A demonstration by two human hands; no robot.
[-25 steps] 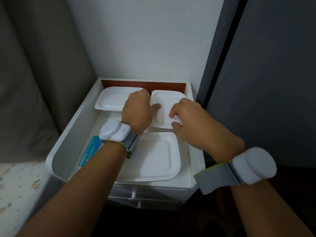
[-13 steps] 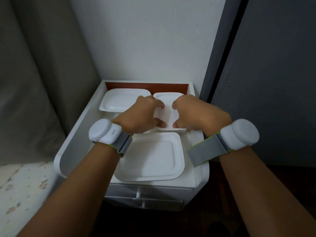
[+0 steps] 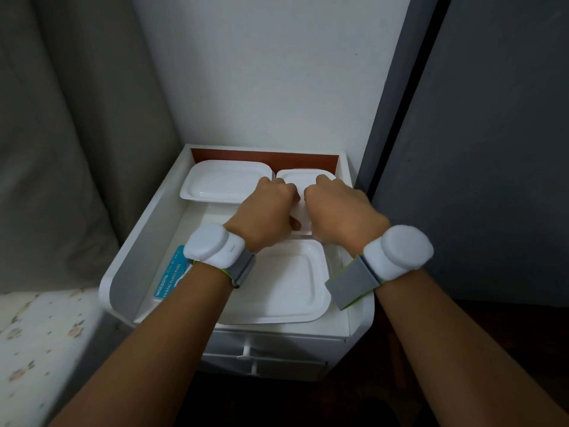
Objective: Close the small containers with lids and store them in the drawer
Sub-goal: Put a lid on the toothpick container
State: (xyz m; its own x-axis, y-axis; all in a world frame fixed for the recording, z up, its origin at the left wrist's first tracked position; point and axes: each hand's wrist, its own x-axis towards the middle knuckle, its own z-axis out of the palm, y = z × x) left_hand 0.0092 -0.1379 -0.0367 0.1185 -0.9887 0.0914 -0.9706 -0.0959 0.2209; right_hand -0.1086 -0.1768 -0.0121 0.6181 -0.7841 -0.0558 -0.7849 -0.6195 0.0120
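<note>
Head view: our left hand [image 3: 266, 211] and right hand [image 3: 337, 211] clamp the small lidded container [image 3: 303, 183] at the drawer tray's [image 3: 147, 229] back-right corner — uneven pressing could leave its lid half-seated.

Drawer [image 3: 147, 241] crowded: three lidded containers, floss-pick packet [image 3: 171, 280], narrow gaps between.

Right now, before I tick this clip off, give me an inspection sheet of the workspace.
Surface: open white drawer on top of a white cabinet.
Job's things: three lidded white containers inside: back-left container, back-right container, front container.
Clutter: blue floss pick pack at the drawer's left.
Grippers: left hand and right hand both press on the back-right container.
Cables: nothing seen.
Surroundings: white wall, grey curtain, dark panel on the right.
</note>
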